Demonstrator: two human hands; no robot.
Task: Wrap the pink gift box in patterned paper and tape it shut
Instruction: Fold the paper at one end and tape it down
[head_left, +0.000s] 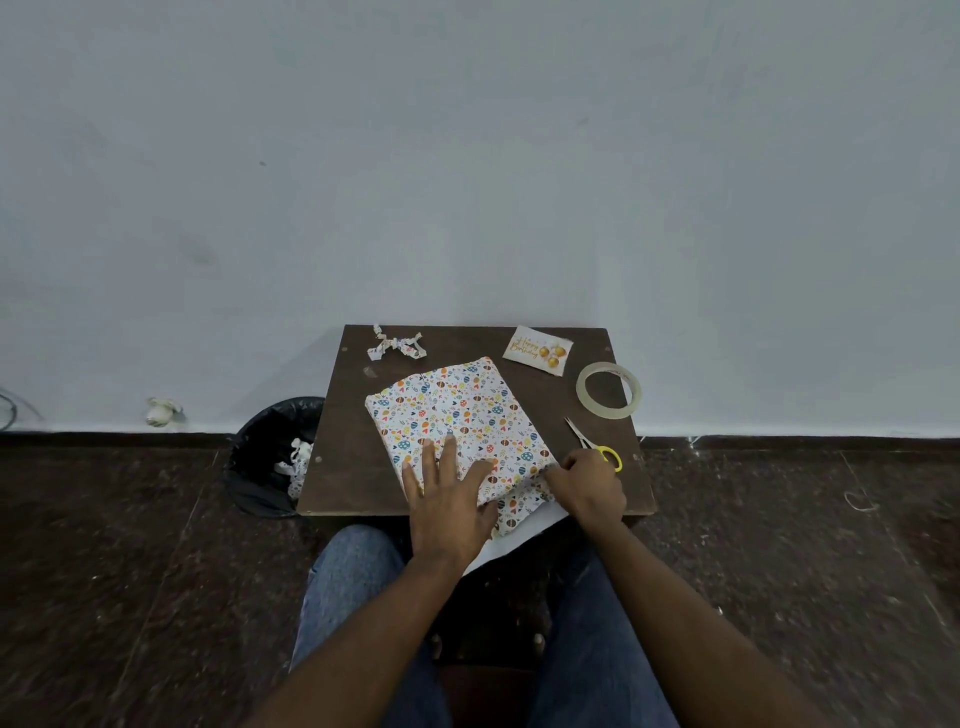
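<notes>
The gift box (457, 415) lies on the small brown table (343, 462), fully covered by white paper with a colourful egg pattern; no pink shows. My left hand (449, 499) presses flat on its near part, fingers spread. At the box's near right corner my right hand (587, 483) pinches a fold of the patterned paper (511, 512), whose loose flap hangs over the table's front edge with its white underside showing. A roll of clear tape (609, 390) lies at the table's right edge.
Yellow-handled scissors (597, 444) lie just beyond my right hand. A birthday card (537, 349) and a paper ribbon bow (395, 345) sit at the back of the table. A black bin (270, 457) with paper scraps stands on the floor to the left. My knees are under the table's front.
</notes>
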